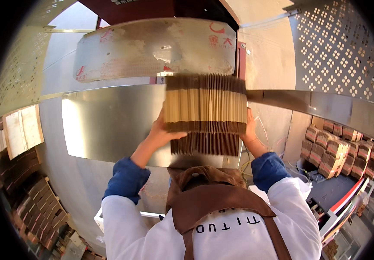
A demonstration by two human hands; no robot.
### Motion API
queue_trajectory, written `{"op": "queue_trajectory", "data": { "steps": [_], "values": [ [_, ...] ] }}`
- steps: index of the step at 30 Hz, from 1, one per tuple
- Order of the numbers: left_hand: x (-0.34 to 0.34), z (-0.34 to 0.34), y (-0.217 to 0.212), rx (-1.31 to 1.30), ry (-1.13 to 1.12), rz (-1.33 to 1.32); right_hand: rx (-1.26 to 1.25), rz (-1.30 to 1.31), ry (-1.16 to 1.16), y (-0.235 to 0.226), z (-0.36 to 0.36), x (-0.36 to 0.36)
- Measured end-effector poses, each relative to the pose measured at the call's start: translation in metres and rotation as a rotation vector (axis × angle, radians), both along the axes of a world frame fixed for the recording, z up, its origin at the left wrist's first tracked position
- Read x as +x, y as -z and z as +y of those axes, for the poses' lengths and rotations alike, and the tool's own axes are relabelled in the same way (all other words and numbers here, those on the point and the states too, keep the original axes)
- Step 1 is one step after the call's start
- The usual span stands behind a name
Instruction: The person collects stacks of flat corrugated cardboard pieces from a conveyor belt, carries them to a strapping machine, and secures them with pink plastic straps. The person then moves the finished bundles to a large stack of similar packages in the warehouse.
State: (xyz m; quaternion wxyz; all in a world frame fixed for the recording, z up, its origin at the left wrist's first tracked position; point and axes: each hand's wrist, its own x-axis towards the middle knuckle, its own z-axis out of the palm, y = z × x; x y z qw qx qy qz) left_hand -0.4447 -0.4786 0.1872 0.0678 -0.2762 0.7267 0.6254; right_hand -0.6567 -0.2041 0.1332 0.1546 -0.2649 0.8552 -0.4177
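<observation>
Cardboard [206,105] fills our grasp: left fingers [176,135] and right fingers [250,118] clasp opposite sides, likely so it holds together.

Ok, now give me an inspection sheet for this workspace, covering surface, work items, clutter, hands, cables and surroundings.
Surface: shiny metal sheet, with a bright reflection toward its left end.
Work items: cardboard stack, many thin brown pieces packed side by side; motion-blurred.
Clutter: brown bundles piled at the right.
Hands: left hand and right hand hold the stack from opposite sides.
Cables: yellowish cord or tube, below the right hand; its ends cannot be made out.
Surroundings: perforated panel at upper right; more brown stacks at lower left.
</observation>
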Motion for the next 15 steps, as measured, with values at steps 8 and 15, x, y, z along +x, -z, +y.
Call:
{"op": "queue_trajectory", "data": {
  "steps": [8, 15],
  "values": [
    [-0.017, 0.029, 0.037, -0.290, 0.091, 0.065, -0.013, -0.386, 0.249, -0.021, 0.051, -0.009],
    [-0.009, 0.037, 0.046, -0.331, 0.041, 0.071, -0.222, 0.516, -0.243, -0.136, -0.034, 0.009]
  ]
}}
